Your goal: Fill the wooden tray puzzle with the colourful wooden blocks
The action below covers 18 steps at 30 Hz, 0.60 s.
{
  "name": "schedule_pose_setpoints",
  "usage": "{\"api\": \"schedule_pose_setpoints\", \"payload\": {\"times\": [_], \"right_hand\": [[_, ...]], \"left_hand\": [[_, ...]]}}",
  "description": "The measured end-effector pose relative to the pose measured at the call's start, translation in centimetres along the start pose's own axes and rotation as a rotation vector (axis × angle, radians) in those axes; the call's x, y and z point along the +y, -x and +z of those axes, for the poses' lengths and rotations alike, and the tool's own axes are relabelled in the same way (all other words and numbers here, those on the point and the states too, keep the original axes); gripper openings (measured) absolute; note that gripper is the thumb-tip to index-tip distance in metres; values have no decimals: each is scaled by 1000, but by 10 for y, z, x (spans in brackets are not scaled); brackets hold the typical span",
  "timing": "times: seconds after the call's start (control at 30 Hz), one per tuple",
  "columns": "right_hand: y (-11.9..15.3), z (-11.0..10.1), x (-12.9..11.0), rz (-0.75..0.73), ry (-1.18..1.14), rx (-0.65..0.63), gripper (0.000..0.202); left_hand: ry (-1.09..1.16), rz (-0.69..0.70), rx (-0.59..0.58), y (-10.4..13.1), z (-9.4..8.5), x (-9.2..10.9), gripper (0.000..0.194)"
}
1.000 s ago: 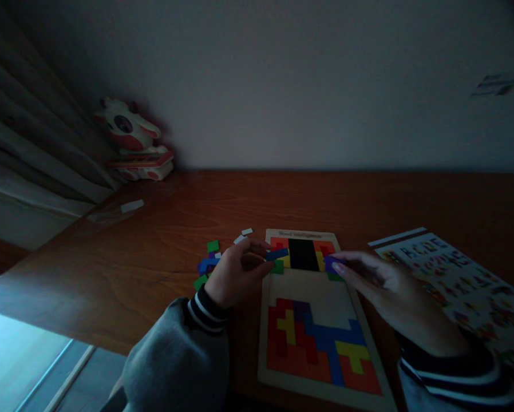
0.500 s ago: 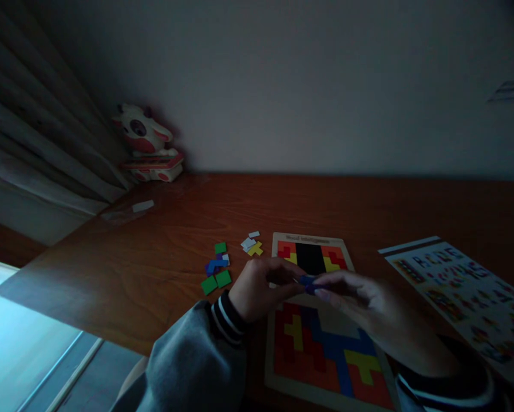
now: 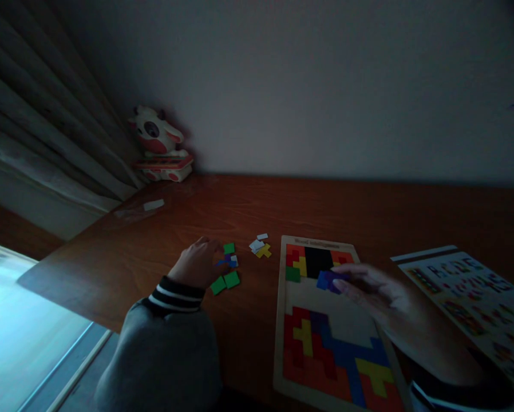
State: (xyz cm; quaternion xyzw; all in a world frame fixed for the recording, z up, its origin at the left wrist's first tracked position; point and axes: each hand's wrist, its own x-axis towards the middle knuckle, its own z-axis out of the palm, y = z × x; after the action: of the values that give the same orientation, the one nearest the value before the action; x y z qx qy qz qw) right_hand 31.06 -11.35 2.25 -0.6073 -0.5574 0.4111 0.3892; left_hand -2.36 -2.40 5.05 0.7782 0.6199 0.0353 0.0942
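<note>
My right hand (image 3: 372, 292) pinches blue and purple puzzle pieces (image 3: 331, 281) between thumb and fingers, just over the wooden puzzle board (image 3: 306, 298). Red, orange, yellow, blue, black and green pieces fill the board's top and bottom, with bare wood across its middle. My left hand (image 3: 199, 260) is over the left side of a small pile of blue and purple pieces (image 3: 228, 258). Its fingertips are dim and partly hidden, so their grip on a piece is unclear. Green pieces (image 3: 232, 279) lie close by its wrist side, and another green piece (image 3: 229, 248) lies behind the pile.
White pieces (image 3: 257, 246) and a yellow piece (image 3: 264, 251) lie between the pile and the board. A printed pattern sheet (image 3: 463, 292) is at the right. A cow-shaped toy (image 3: 160, 143) stands at the back left, beside a curtain (image 3: 46, 126). The table's edge runs along the left.
My left hand has left the piece held in front of my right hand and moved left to the loose pile. My right hand keeps the blue and purple pieces above the board.
</note>
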Motion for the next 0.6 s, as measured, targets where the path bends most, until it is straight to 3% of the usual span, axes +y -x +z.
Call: {"api": "schedule_pose_setpoints", "payload": {"times": [0.1,0.23,0.6], "right_hand": [[0,-4,2,7,60,12,41],[0,-12,2,-13,85,63,41],[2,-41,14,1,83,217,42]], "left_hand": [[-6,4,-46,1,10,-11,31],[-1,-16,-69,-2,18,-10,25],[-56,-5,-120,-6,12,0,27]]}}
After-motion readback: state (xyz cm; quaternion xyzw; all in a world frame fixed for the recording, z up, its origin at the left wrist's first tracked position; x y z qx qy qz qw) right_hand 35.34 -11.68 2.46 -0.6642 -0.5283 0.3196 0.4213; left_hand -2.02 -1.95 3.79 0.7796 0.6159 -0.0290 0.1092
